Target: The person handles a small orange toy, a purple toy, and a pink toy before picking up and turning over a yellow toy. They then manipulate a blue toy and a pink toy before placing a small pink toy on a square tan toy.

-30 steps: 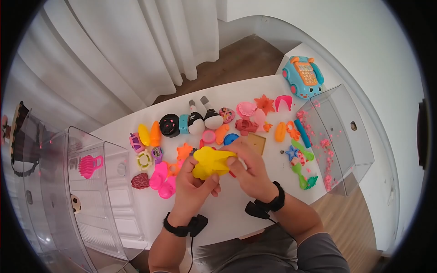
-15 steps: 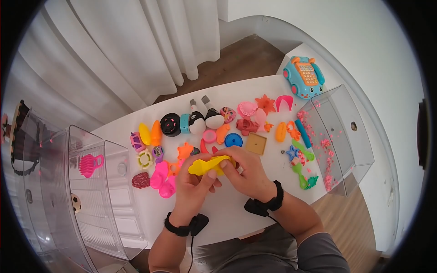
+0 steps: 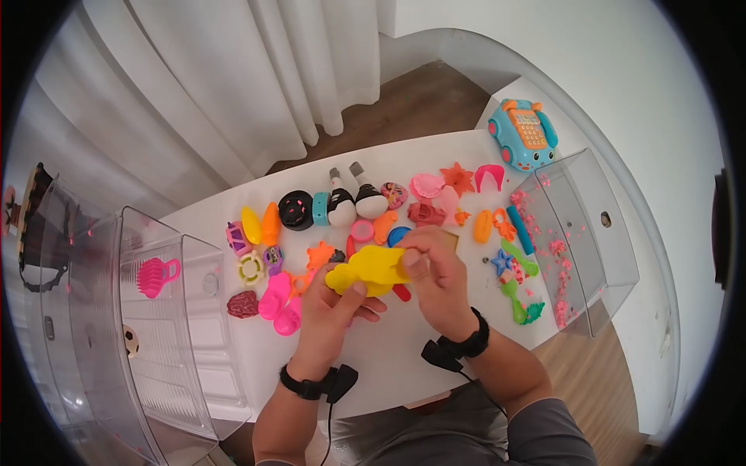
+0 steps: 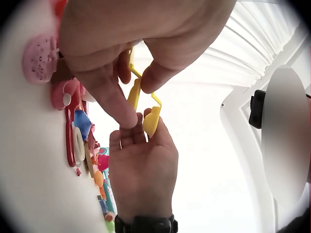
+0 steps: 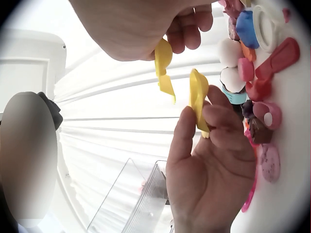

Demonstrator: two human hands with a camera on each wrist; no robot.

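Both hands hold up a yellow, thin-walled plastic toy (image 3: 369,268) with a lobed outline, above the near middle of the table. My left hand (image 3: 322,314) pinches its left end, thumb on the near side. At the right end, my right hand (image 3: 444,291) grips it between thumb and fingers. From the right wrist view, two yellow portions show with a gap between them, the lower portion (image 5: 198,94) between the left thumb and fingers. Below the hands, a red piece (image 3: 402,293) and a blue disc (image 3: 398,235) are partly covered.
Many small toys lie across the white table (image 3: 373,373), among them a black ring (image 3: 296,210) and a pink moulded toy (image 3: 273,297). Clear bins stand at both ends, the left one with a pink scoop-like toy (image 3: 158,277). A toy telephone (image 3: 524,133) sits at the back right.
The yellow toy was tilted nearly edge-on half a second ago and now has its broad side towards the head camera. My right hand has moved slightly right and up.
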